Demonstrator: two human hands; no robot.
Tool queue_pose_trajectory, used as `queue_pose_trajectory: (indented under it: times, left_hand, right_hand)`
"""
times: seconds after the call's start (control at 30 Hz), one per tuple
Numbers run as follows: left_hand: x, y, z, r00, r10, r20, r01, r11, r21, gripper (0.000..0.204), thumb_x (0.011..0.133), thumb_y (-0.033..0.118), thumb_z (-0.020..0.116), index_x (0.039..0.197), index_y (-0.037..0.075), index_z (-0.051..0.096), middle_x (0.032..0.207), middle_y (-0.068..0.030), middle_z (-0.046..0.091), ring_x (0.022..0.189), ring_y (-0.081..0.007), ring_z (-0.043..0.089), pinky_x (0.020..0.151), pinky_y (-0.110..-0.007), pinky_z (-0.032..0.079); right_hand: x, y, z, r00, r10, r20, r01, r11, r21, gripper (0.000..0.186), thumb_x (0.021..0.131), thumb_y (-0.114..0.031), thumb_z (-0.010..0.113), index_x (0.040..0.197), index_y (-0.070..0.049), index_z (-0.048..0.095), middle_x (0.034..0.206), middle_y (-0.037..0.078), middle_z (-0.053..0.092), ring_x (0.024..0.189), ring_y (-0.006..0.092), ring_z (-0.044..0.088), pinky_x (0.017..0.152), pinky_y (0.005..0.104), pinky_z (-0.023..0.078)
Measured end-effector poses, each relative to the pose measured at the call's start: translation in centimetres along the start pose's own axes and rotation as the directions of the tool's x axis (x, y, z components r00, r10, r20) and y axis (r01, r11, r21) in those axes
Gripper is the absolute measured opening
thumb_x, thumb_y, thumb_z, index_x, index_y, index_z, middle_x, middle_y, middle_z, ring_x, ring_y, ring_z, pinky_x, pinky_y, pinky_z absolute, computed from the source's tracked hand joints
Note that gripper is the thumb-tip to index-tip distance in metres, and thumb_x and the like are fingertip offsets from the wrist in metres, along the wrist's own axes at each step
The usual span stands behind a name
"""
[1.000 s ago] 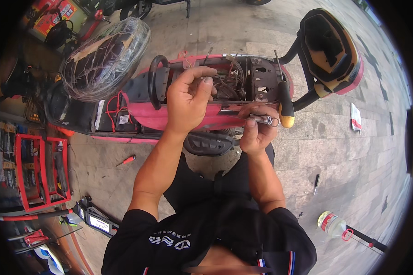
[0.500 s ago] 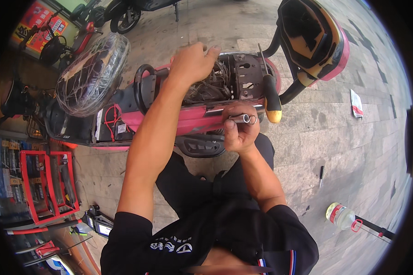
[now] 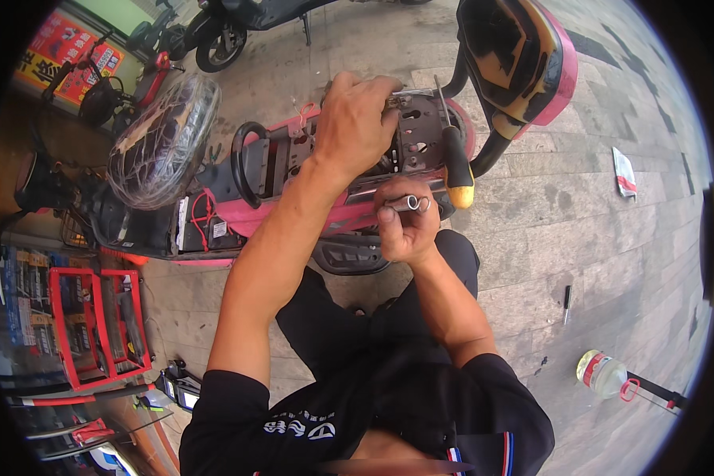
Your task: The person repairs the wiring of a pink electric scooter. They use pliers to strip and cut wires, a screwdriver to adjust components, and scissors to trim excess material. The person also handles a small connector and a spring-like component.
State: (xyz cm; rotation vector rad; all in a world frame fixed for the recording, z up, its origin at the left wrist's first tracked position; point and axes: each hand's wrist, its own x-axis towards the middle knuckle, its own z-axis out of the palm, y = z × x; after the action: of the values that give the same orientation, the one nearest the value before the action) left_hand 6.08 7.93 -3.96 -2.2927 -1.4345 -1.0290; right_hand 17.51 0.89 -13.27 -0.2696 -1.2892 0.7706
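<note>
My left hand point(image 3: 355, 123) reaches over the stripped seat area of a pink electric scooter point(image 3: 293, 208). Its fingers curl down by the perforated black metal plate point(image 3: 416, 135), and the fingertips are largely hidden, so what they grip does not show. On the near side, my right hand point(image 3: 408, 230) is closed around a silver coil spring point(image 3: 405, 203), whose hooked end loop points right. Beside that hand a screwdriver point(image 3: 457, 170) with a black and yellow handle rests across the plate's edge, blade pointing away. Dark wires point(image 3: 385, 164) show in part below my left hand.
A plastic-wrapped seat point(image 3: 165, 143) lies on the scooter's left part, near a black grab handle point(image 3: 239, 163). Pavement to the right holds a small screwdriver point(image 3: 566, 305), a plastic bottle point(image 3: 599, 374) and a white-red packet point(image 3: 624, 172). A red rack point(image 3: 95, 329) stands at left.
My left hand has shifted right, toward the perforated plate, covering more of the wiring. The spring stays in my right hand, turned slightly. The whole view has shifted a little.
</note>
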Motion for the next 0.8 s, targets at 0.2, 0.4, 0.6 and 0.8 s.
queue_pose_trajectory:
  times: [0.2, 0.4, 0.6, 0.8]
  left_hand:
    - [-6.1, 2.8, -1.7, 0.973, -0.232, -0.002, 0.221, 0.93, -0.295, 0.031, 0.078, 0.003, 0.07, 0.108, 0.005, 0.064, 0.097, -0.0096, 0.071, 0.076, -0.025, 0.067, 0.065, -0.032, 0.053]
    - [-9.3, 2.3, -0.8, 0.96, -0.266, 0.09, 0.264, 0.747, -0.61, 0.03, 0.077, -0.002, 0.071, 0.106, 0.004, 0.065, 0.099, -0.0093, 0.071, 0.081, -0.0185, 0.069, 0.066, -0.028, 0.054]
    - [-9.4, 2.0, -0.4, 0.992, -0.125, -0.011, 0.087, 0.752, -0.654, 0.024, 0.08, -0.007, 0.068, 0.101, 0.002, 0.063, 0.105, -0.0093, 0.066, 0.083, -0.0131, 0.062, 0.067, -0.025, 0.051]
    - [-9.6, 2.6, -0.3, 0.946, -0.312, 0.085, 0.272, 0.627, -0.73, 0.027, 0.071, -0.005, 0.073, 0.095, 0.004, 0.064, 0.092, -0.009, 0.065, 0.085, -0.0232, 0.066, 0.071, -0.032, 0.054]
  right_hand:
    - [-0.6, -1.6, -1.6, 0.995, 0.0, 0.096, 0.003, 1.0, -0.029, 0.02, 0.089, -0.011, 0.062, 0.103, 0.001, 0.056, 0.079, 0.009, 0.062, 0.064, 0.0181, 0.059, 0.061, 0.0295, 0.048]
    - [-0.4, -4.5, -2.3, 0.986, -0.096, 0.134, 0.098, 0.995, -0.013, 0.032, 0.1, -0.017, 0.049, 0.128, -0.008, 0.035, 0.1, 0.023, 0.058, 0.09, 0.0281, 0.061, 0.079, 0.0402, 0.055]
    - [0.3, -5.3, -2.2, 0.992, -0.102, 0.074, 0.111, 0.987, -0.119, 0.031, 0.101, -0.011, 0.045, 0.128, -0.006, 0.032, 0.108, 0.025, 0.056, 0.096, 0.0311, 0.06, 0.081, 0.0421, 0.056]
    - [0.3, -4.8, -2.0, 0.991, -0.135, 0.016, 0.135, 0.964, -0.231, 0.034, 0.09, 0.007, 0.053, 0.12, -0.003, 0.041, 0.104, 0.022, 0.062, 0.093, 0.028, 0.064, 0.08, 0.036, 0.054]
